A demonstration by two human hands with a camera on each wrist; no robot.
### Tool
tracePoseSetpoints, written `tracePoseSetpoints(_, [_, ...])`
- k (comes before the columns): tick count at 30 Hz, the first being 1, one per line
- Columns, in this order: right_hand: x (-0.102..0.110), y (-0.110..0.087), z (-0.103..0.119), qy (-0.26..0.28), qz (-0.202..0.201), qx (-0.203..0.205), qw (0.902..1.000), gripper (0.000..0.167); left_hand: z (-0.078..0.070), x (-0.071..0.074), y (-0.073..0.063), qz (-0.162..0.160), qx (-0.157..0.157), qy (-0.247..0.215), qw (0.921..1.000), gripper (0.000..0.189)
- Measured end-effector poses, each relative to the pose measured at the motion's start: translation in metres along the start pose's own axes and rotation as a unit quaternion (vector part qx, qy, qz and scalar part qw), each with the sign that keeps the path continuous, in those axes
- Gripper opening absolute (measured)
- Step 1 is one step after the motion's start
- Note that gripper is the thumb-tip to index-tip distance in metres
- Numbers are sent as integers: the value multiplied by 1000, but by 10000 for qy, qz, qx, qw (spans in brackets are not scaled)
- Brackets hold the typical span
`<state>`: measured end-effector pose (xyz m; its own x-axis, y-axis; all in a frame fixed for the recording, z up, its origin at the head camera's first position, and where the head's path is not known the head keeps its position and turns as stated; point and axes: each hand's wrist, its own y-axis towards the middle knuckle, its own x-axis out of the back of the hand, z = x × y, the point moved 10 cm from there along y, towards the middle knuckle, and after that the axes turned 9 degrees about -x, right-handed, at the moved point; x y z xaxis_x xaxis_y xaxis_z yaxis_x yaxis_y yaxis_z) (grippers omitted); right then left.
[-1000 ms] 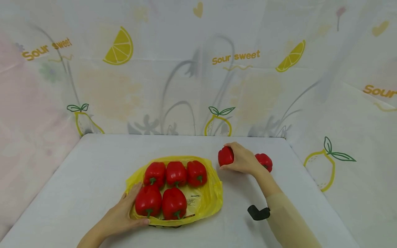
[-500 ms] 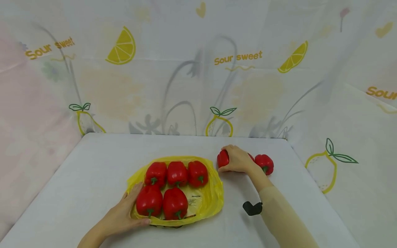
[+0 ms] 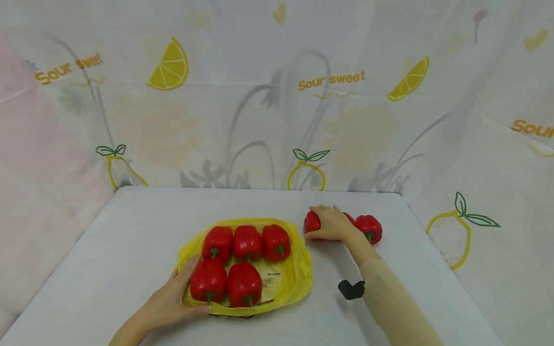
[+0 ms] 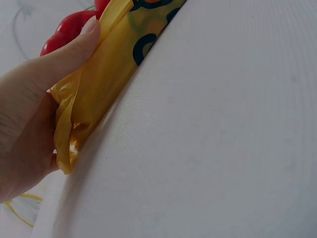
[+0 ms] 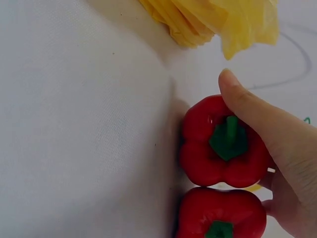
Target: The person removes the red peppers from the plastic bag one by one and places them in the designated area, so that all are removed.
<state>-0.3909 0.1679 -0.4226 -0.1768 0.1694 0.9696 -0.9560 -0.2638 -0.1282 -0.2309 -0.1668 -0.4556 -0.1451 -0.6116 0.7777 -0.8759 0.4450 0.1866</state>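
A yellow plastic bag (image 3: 300, 281) lies open on the table, with several red bell peppers (image 3: 244, 284) standing inside in two rows. At its left side my left hand (image 3: 169, 294) grips the bag, the thumb along the front rim, as the left wrist view also shows. Right of the bag, three bell peppers stand in a row. My right hand (image 3: 332, 224) holds the leftmost bell pepper (image 5: 195, 144), thumb on its bag side and fingers behind it. The middle bell pepper (image 5: 218, 210) sits against it, mostly hidden by my hand in the head view.
The rightmost bell pepper (image 3: 369, 229) stands at the row's end. White cloth covers the table (image 3: 138, 226); a lemon-printed curtain (image 3: 242, 115) hangs behind and at the sides. A black strap end (image 3: 351, 290) sticks out from my right sleeve (image 3: 391, 298).
My right hand has moved slightly left and set its pepper down beside the others. The middle and right peppers now show more past the hand. My left hand stays on the bag.
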Motion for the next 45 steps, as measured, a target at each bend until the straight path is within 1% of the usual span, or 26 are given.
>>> tracePoseSetpoints(4, [-2,-1,2,-58,36,40,10000,91,1,-2,-1,39,51,4,10000,118])
tracePoseSetpoints(9, [0,-4,6,-47,-110,158,9998,90,2,-3,-1,55,99,-38,9999,118])
tracePoseSetpoints(15, [1,-5,7,-57,-113,121,9998,92,2,-3,0,25,90,-66,9999,118])
tracePoseSetpoints(21, [11,-12,9,139,-300,161,9993,94,2,-3,0,19,81,-34,10000,118])
tracePoseSetpoints(24, [16,-18,12,196,-463,210,9985,94,2,-3,0,12,87,-58,9999,117])
tracePoseSetpoints(27, [23,-26,15,269,-718,255,9967,90,0,-2,0,-11,40,-57,10000,117])
tracePoseSetpoints(30, [33,-35,20,347,-1077,372,9929,86,0,-1,0,-11,6,-58,10000,117])
tracePoseSetpoints(35, [48,-50,33,378,-1572,703,9843,82,3,-2,-1,37,79,16,10000,117])
tracePoseSetpoints(38, [56,-58,41,380,-1751,888,9798,82,3,-2,-1,45,106,63,9999,116])
tracePoseSetpoints(45, [71,-73,59,359,-2091,1265,9690,81,3,-2,0,5,124,-69,9999,116])
